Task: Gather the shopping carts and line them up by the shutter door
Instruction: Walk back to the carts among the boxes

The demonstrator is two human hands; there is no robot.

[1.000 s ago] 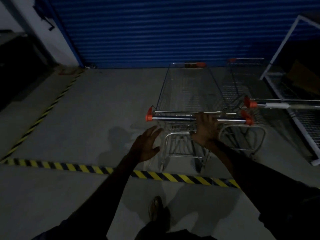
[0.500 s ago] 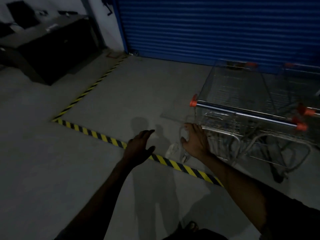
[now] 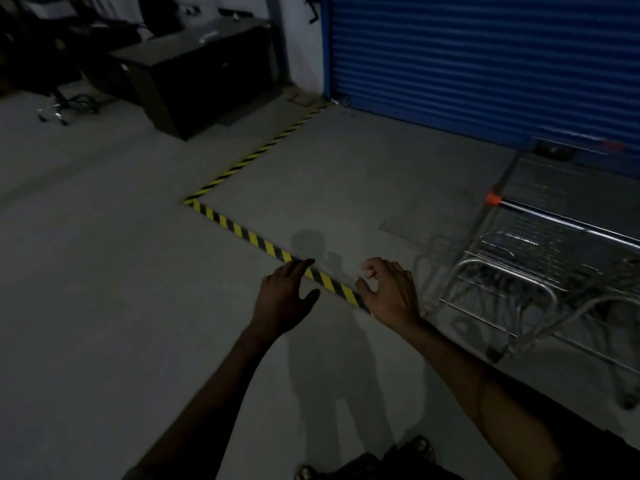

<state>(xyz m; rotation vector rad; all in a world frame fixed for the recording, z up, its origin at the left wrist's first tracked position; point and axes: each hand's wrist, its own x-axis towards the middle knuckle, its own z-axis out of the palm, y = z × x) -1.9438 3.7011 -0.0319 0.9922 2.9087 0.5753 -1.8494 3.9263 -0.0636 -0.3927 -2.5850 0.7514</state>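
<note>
One shopping cart (image 3: 540, 258) is counted at the right edge, where it is cut off. Whether a second stands behind it cannot be told. One orange cap (image 3: 492, 199) is seen on its handle. One blue shutter door (image 3: 485, 64) is counted. Two hands are seen, one left hand (image 3: 284, 296) and one right hand (image 3: 391, 292). Two yellow-and-black tape strips are counted, a far strip (image 3: 254, 154) and a near strip (image 3: 242, 233), joined at one corner. One dark cabinet (image 3: 194, 84) is counted at the upper left, with one chair (image 3: 59, 98) beside it. Anything further there is too dim to count. Two feet (image 3: 420, 446) are dimly made out at the bottom edge.
</note>
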